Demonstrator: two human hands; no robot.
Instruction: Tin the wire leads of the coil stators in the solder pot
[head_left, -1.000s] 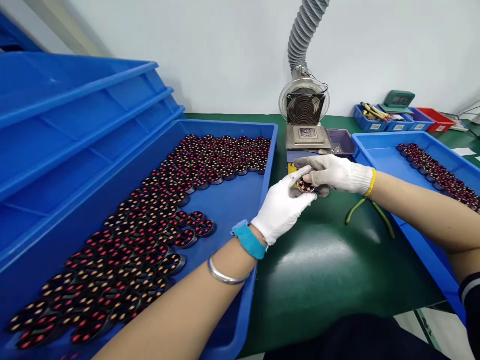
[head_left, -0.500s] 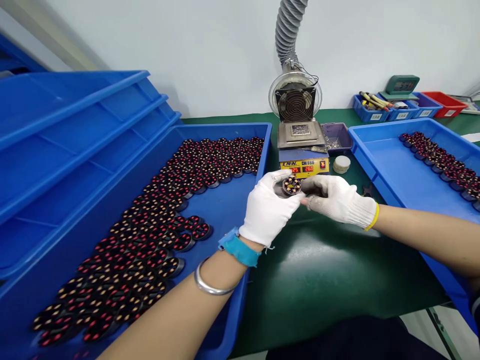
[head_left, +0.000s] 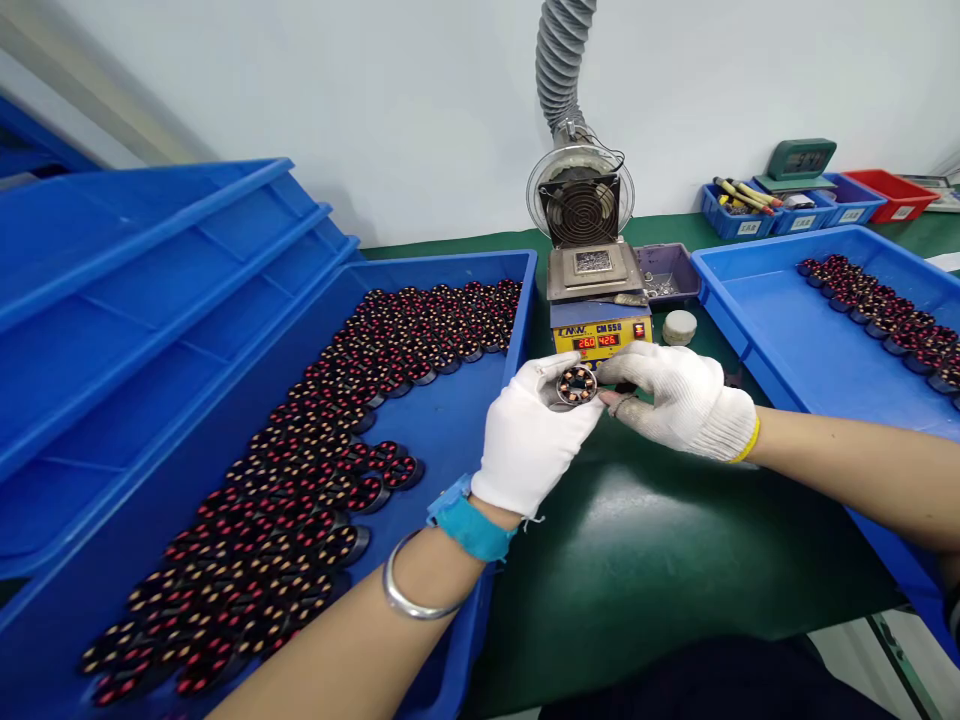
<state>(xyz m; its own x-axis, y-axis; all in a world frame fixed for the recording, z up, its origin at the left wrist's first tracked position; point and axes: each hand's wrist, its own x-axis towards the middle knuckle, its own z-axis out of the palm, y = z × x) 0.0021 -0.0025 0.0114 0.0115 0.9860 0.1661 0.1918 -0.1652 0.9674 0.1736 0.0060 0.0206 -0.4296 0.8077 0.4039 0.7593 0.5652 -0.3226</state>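
A small round wound coil part (head_left: 577, 385), black with copper windings, sits between both gloved hands above the green mat. My left hand (head_left: 531, 437) in a white glove grips it from the left. My right hand (head_left: 679, 396), also gloved, pinches its right side with thumb and fingers. Both hands hover just in front of the yellow solder pot unit (head_left: 598, 336). Several like parts, red and black, fill the big blue tray (head_left: 465, 430) to the left.
A fume fan on a grey hose (head_left: 579, 203) stands behind the solder pot. A second blue tray (head_left: 795, 345) with a row of parts lies on the right. Small bins with tools (head_left: 739, 222) sit at the back. Stacked blue trays (head_left: 150, 280) rise at far left.
Both hands drew back from the solder pot toward me with the part; the left hand turned it face up. The green-handled cutters are out of sight.
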